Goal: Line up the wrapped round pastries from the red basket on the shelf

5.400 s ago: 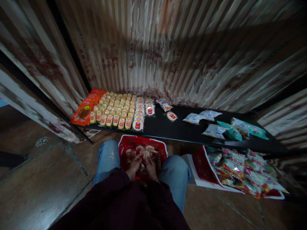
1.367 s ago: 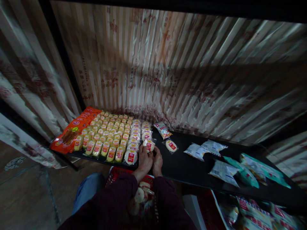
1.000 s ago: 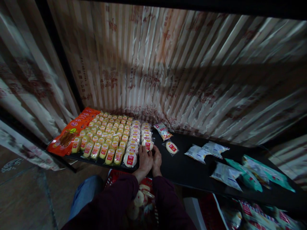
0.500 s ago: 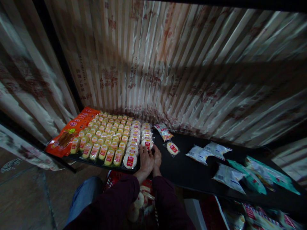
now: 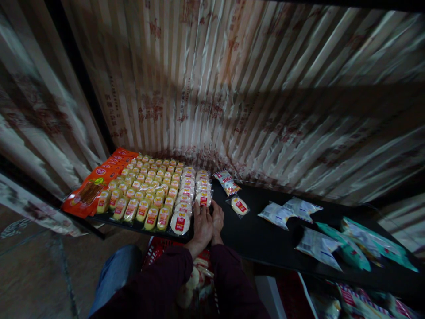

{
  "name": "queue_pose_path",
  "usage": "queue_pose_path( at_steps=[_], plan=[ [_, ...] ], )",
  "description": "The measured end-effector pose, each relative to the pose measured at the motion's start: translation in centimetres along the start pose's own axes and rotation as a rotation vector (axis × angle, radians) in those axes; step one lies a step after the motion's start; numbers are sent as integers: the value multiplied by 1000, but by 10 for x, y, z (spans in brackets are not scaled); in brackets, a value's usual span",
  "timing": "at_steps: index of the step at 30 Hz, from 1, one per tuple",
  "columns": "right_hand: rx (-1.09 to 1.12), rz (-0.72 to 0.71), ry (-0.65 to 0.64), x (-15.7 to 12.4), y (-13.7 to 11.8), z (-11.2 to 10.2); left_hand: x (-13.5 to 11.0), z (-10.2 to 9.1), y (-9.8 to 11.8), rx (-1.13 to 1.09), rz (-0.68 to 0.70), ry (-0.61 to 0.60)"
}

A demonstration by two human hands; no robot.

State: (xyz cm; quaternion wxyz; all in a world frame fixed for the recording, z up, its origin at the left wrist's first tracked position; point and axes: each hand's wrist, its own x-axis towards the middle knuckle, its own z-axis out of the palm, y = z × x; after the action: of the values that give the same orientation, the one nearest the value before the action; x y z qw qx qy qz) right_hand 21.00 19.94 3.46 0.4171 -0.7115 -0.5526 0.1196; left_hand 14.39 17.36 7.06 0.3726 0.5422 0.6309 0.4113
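Observation:
My left hand (image 5: 202,225) and my right hand (image 5: 218,218) lie side by side on the black shelf (image 5: 265,241), fingers stretched forward. Their fingertips touch the front round pale packet with a red label (image 5: 203,199), which ends a short column of the same packets. To the left stand another column of round packets (image 5: 184,199) and several rows of small yellow packets (image 5: 146,192). Below my arms, a red basket (image 5: 157,252) between my knees holds more round packets (image 5: 192,279).
Orange flat packs (image 5: 96,186) lie at the shelf's left end. A single round packet (image 5: 239,206), a red-and-white pack (image 5: 226,181), white sachets (image 5: 275,212) and green packs (image 5: 345,250) lie to the right. A corrugated sheet wall (image 5: 232,88) rises behind.
My hands rose from the basket to the shelf and set a round packet at the front of the short column. Over the last second they have stayed almost still.

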Motion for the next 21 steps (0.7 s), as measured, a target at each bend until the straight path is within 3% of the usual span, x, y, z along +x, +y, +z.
queue_pose_path(
  at_steps=[5, 13, 21],
  plan=[
    [-11, -12, -6, -1, 0, 0, -3, 6, -4, 14, 27, -7],
    [-20, -51, -73, -1, 1, -1, 4, -5, -8, 127, 76, -64],
    [-44, -77, -41, -1, 9, 4, 3, 1, -10, 134, 95, -23]
  ],
)
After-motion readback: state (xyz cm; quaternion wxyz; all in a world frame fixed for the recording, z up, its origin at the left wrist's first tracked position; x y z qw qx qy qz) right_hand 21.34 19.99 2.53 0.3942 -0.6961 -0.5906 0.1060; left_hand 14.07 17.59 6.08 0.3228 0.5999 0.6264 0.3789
